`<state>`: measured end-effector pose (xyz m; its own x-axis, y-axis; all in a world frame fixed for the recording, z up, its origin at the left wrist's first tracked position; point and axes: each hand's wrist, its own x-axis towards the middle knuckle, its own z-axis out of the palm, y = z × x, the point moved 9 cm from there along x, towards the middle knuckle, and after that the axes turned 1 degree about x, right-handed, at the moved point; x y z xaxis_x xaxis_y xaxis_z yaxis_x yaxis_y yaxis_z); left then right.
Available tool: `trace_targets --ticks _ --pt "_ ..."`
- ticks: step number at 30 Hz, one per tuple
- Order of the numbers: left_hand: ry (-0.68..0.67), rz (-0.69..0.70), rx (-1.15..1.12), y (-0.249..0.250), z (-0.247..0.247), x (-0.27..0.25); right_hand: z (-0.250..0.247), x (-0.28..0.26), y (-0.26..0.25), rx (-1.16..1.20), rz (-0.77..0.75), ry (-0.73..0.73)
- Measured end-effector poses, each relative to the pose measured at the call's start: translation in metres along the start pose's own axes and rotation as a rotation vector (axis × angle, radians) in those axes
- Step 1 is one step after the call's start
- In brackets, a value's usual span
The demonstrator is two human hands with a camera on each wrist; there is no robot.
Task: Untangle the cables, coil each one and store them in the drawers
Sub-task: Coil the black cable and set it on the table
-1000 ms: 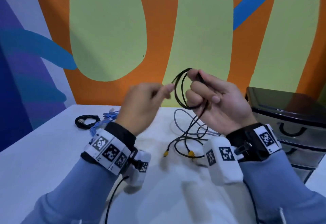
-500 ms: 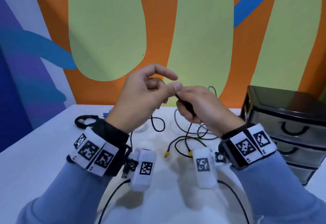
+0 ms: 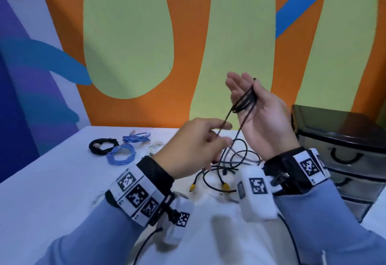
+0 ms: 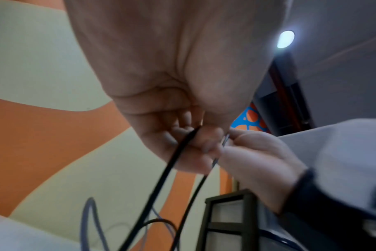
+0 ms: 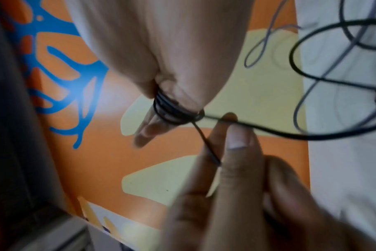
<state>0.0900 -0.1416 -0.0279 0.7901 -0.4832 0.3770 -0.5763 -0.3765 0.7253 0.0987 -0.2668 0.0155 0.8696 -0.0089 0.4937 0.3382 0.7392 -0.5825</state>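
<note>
I have the black cable wound in several turns around the straightened fingers of my right hand, held up above the counter. The thumb presses the turns against the palm. My left hand pinches the running strand just below, between thumb and forefinger, feeding it toward the coil. The rest of the cable hangs down into the loose heap on the counter, where it crosses a grey lead and ends in yellow-tipped plugs.

The risk I see is in that heap. If I pull the strand upward too briskly, the black length may snag the grey lead and drag the whole pile up, or tighten a crossing into a knot. The turns on my right fingers sit loosely, so I judge they could slide off the fingertips if I tilt that hand. Finished coils, one black and two blue, lie farther left. The drawers stand shut at my right, so nothing is stored yet.
</note>
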Motion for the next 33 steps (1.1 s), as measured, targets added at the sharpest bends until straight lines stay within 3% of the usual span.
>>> trace_targets --ticks 2,4,6,8,11,13,16,19,22,28,33 --pt "-0.042 0.028 0.032 0.011 0.009 -0.005 -0.009 0.003 -0.008 -0.215 -0.135 0.072" --pt "0.012 0.124 0.062 0.028 0.002 -0.009 -0.011 0.003 -0.010 -0.565 -0.192 0.112" --pt "0.127 0.228 0.068 0.043 -0.018 -0.011 -0.006 0.002 -0.005 -0.937 -0.155 0.087" --pt "0.251 0.278 0.038 0.045 -0.043 -0.012 0.000 -0.001 0.012 -1.060 0.000 -0.053" --pt "0.414 0.293 -0.074 0.036 -0.076 -0.014 0.014 -0.014 0.031 -0.871 0.245 -0.242" --pt "0.495 0.312 -0.125 0.031 -0.089 -0.016 0.020 -0.020 0.034 -0.656 0.367 -0.267" --pt "0.469 0.301 -0.153 0.028 -0.086 -0.013 0.023 -0.025 0.037 -0.391 0.480 -0.252" --pt "0.294 0.205 -0.200 0.023 -0.061 -0.006 0.025 -0.025 0.039 -0.305 0.482 -0.244" --pt "0.218 0.172 -0.232 0.022 -0.047 -0.005 0.022 -0.021 0.039 -0.302 0.437 -0.195" --pt "0.331 0.194 -0.106 0.014 -0.054 -0.001 0.021 -0.018 0.048 -0.303 0.439 -0.180" --pt "0.324 0.088 -0.346 -0.005 -0.067 0.002 0.007 -0.012 0.042 -0.288 0.395 -0.091"
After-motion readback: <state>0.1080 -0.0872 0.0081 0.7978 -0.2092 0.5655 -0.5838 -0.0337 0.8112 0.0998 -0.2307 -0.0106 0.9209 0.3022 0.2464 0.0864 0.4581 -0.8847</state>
